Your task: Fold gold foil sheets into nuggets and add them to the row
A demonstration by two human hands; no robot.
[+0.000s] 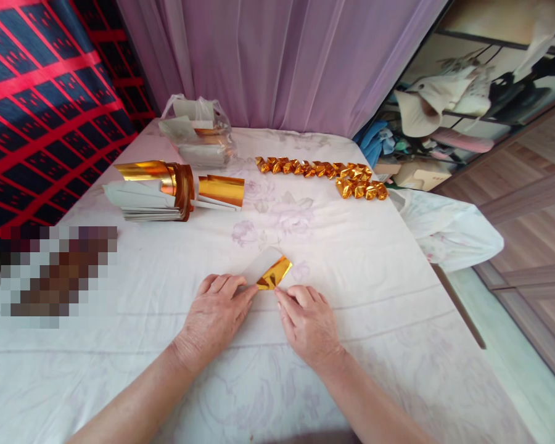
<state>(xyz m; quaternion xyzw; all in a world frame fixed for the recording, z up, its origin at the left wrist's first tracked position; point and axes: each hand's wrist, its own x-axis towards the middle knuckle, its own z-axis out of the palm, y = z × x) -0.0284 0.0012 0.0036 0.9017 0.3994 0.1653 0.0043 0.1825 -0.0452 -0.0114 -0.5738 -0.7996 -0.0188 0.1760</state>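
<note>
A sheet of gold foil paper (276, 271) lies on the floral cloth between my hands, partly folded, with its shiny gold side and pale back both showing. My left hand (219, 311) pinches its left side, thumb and fingers pressed together at the near edge. On the other side, my right hand (309, 317) has its fingers closed at the lower right edge of the same paper. Beyond them, folded gold foil pieces (314, 168) sit in a row, with a shorter row next to its right end.
A stack of gold foil sheets (152, 197) lies at the left, near a loose gold sheet (222, 190). Behind it is a clear plastic bag (198, 132) of more sheets. A white bag (457, 228) hangs past the right edge. A purple curtain (277, 61) closes the back.
</note>
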